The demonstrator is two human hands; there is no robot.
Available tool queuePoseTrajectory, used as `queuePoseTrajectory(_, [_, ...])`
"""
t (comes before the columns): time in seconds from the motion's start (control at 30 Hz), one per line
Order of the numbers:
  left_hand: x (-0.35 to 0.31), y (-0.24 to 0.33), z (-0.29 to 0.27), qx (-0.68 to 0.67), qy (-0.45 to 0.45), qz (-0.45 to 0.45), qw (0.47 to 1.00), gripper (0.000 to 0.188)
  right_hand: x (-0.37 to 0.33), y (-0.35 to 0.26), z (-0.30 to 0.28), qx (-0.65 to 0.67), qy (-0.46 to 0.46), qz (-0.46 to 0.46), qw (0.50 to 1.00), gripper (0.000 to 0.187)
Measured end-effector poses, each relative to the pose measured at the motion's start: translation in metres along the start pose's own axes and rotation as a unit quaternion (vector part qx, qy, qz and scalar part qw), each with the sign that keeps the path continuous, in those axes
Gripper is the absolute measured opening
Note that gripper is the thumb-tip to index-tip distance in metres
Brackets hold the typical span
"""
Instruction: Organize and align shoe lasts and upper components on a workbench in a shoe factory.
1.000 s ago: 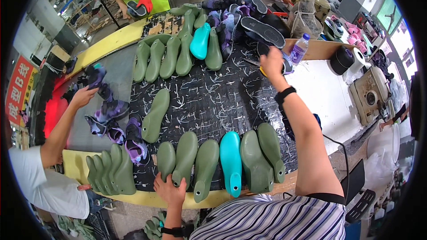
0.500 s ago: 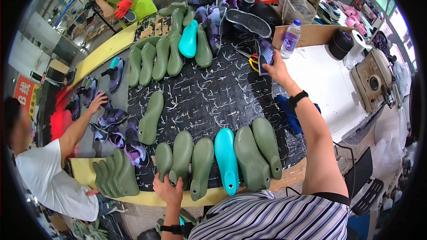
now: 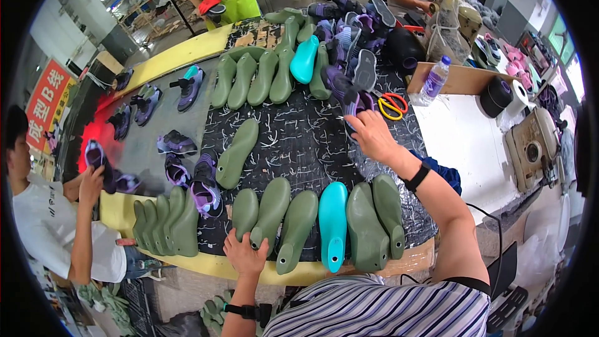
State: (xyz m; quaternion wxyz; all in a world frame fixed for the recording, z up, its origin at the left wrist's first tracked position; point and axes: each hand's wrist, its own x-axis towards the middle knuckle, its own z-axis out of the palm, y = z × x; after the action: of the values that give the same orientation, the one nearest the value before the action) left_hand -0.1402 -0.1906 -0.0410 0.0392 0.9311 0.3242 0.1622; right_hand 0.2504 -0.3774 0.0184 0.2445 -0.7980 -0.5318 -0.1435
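At the right middle of the table, my right hand [image 3: 377,138] pinches a purple-and-black knit shoe upper [image 3: 353,98], next to a pile of similar uppers. My left hand [image 3: 246,252] is at the near edge, its fingers curled over the heel end of a green shoe last [image 3: 270,211]. Another green last [image 3: 245,211] stands against the same fingers. To the right in this row stand more green lasts and one turquoise last [image 3: 333,224]. A single green last [image 3: 238,153] lies farther in on the black table cover.
Scissors [image 3: 391,106] with red and yellow handles lie beyond my right hand. A bottle [image 3: 435,80] stands by the white board [image 3: 462,143]. More lasts [image 3: 265,78] line the far side. A co-worker at left holds a shoe [image 3: 98,155]; another person wears red gloves [image 3: 210,3].
My view has swung left. My right hand has drawn the upper leftward, away from the scissors and bottle. The co-worker at left has lifted a shoe off the table. My left hand stays at the lasts.
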Motion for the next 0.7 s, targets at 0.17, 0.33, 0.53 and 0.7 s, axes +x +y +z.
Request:
queuePoseTrajectory(0.17, [0.002,-0.001,0.006,0.001,0.024,0.036,0.999,0.047,0.110,0.063,-0.009,-0.110,0.126,-0.110,0.980,0.037])
queuePoseTrajectory(0.33, [0.006,0.006,0.003,0.011,-0.003,0.012,1.000,0.047,0.211,0.097,-0.046,-0.180,0.252,0.066,0.949,0.063])
queuePoseTrajectory(0.53, [0.005,0.005,0.003,0.015,-0.007,-0.007,1.000,0.047,0.107,0.104,0.047,-0.123,0.129,0.268,0.947,0.097])
queuePoseTrajectory(0.7, [0.008,0.001,0.003,0.009,-0.011,-0.002,1.000,0.046,0.050,0.079,0.085,-0.225,-0.001,0.298,0.928,0.087])
